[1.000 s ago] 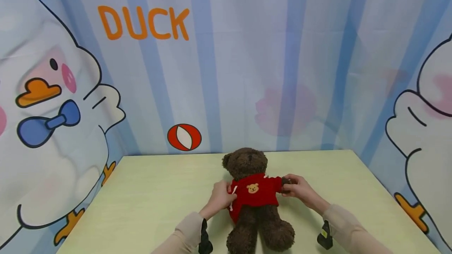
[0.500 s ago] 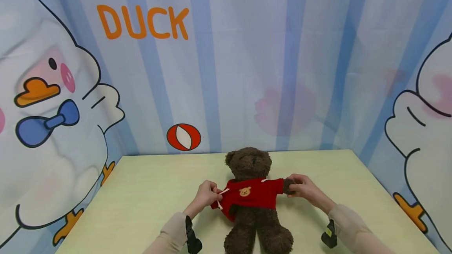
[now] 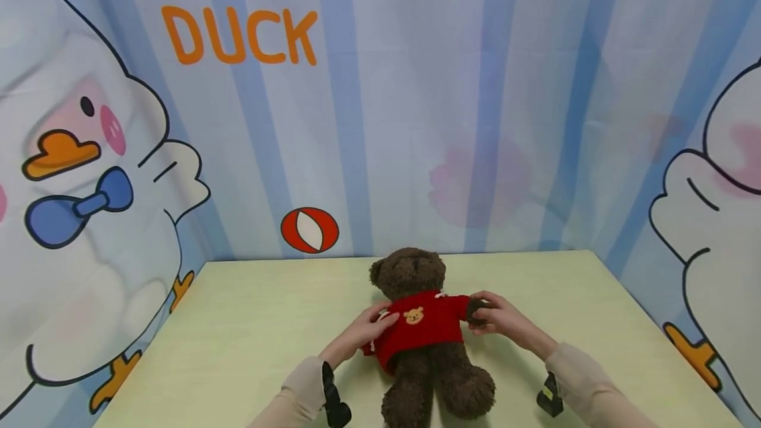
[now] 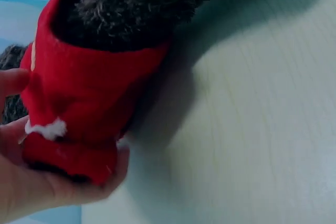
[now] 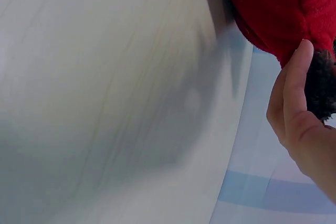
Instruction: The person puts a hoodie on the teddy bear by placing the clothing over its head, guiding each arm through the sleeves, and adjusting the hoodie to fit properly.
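A brown plush teddy bear point(image 3: 438, 375) in a red sweater point(image 3: 436, 329) is on the table, head toward the back wall. The sweater has a small bear-face patch and white cords. My left hand point(image 3: 365, 334) is round the sweater's sleeve side, thumb on the front; in the left wrist view its fingers curl beneath the red sleeve point(image 4: 79, 153), and no paw shows at the cuff. With thumb and fingers, my right hand point(image 3: 505, 318) grips the bear's other paw point(image 5: 318, 85), which sticks out of its sleeve.
The pale yellow table point(image 3: 267, 322) reaches back to a blue-and-white striped curtain point(image 3: 404, 117) printed with ducks and the word DUCK. Black straps with small devices circle both wrists.
The left hand has moved from pulling the sleeve and cord outward to lying against the sweater's side. The bear's upper body and the right hand have shifted slightly left.
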`<state>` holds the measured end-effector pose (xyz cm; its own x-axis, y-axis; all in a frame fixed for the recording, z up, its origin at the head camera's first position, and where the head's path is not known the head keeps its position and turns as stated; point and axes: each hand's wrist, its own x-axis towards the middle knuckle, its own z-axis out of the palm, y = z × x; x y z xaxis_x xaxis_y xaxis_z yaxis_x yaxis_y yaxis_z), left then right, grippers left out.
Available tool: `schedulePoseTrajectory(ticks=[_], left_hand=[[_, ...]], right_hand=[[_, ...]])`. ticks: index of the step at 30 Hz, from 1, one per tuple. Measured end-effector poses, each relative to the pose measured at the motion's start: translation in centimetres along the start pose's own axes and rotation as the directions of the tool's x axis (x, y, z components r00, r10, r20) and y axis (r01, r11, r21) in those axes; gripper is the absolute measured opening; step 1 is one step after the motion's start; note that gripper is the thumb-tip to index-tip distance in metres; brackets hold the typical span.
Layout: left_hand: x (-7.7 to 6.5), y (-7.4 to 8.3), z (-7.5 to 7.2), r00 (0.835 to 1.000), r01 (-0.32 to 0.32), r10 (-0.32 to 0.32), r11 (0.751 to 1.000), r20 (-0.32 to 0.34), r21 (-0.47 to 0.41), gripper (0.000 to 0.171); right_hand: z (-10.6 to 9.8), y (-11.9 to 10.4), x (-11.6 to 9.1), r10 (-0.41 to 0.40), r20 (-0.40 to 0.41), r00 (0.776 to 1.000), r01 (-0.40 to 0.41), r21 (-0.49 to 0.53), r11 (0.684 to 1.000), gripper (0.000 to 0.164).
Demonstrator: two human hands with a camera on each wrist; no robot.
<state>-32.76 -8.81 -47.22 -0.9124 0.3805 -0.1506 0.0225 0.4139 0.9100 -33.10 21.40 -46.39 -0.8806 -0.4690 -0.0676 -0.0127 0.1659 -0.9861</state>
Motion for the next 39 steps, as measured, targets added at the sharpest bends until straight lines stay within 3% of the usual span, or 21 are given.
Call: schedulePoseTrajectory(ticks=[5, 8, 10, 16, 22, 25, 28, 30, 34, 36, 39], left_hand=[[0.5, 0.6, 0.3, 0.995, -0.092, 0.093, 0.995, -0.04, 0.033, 0.034], [0.7, 0.8, 0.3, 0.989, -0.131, 0.134, 0.991, -0.059, 0.041, 0.03], [0.9, 0.9, 0.4, 0.987, -0.141, 0.145, 0.989, -0.073, 0.052, 0.03], [0.9, 1.1, 0.6, 0.982, -0.138, 0.15, 0.985, -0.113, 0.105, 0.031], [0.8, 0.8, 0.4, 0.985, -0.126, 0.138, 0.985, -0.102, 0.119, 0.029], [0.8, 0.5, 0.4, 0.984, -0.127, 0.141, 0.984, -0.105, 0.124, 0.027], [0.7, 0.3, 0.3, 0.984, -0.132, 0.143, 0.985, -0.105, 0.112, 0.027], [0.6, 0.2, 0.0, 0.988, -0.119, 0.124, 0.991, -0.088, 0.06, 0.029], [0.3, -0.3, -0.6, 0.996, -0.032, 0.025, 0.996, -0.083, -0.087, 0.043], [-0.2, -0.5, -0.8, 0.99, 0.007, -0.025, 0.991, -0.137, -0.132, 0.042], [-1.1, -0.9, -1.1, 0.955, 0.038, -0.066, 0.994, -0.289, -0.103, 0.025]], right_hand=[[0.5, -0.2, 0.3, -0.031, -0.052, 0.998, 0.027, -0.085, 0.996, 0.048], [0.6, -0.2, 0.5, -0.068, -0.097, 0.993, 0.052, -0.163, 0.985, 0.05], [0.4, -0.2, 0.7, -0.073, -0.085, 0.994, 0.057, -0.184, 0.981, 0.051], [-0.2, -0.4, 0.8, -0.022, 0.044, 0.999, 0.03, -0.195, 0.98, 0.05], [0.0, -0.3, 0.3, -0.078, -0.06, 0.995, 0.058, -0.277, 0.959, 0.041], [0.2, 0.2, 0.1, -0.141, -0.101, 0.985, 0.11, -0.262, 0.959, 0.033], [0.1, 0.3, 0.1, -0.159, -0.089, 0.983, 0.138, -0.208, 0.968, 0.036], [0.1, 0.2, 0.1, -0.131, -0.053, 0.99, 0.122, -0.151, 0.981, 0.041], [0.6, 0.1, 0.4, -0.046, -0.036, 0.998, 0.043, -0.086, 0.995, 0.049], [0.9, 0.1, 0.5, -0.031, -0.068, 0.997, 0.025, -0.086, 0.996, 0.05], [1.3, 0.2, 0.7, -0.034, -0.137, 0.99, 0.017, -0.126, 0.992, 0.046]])
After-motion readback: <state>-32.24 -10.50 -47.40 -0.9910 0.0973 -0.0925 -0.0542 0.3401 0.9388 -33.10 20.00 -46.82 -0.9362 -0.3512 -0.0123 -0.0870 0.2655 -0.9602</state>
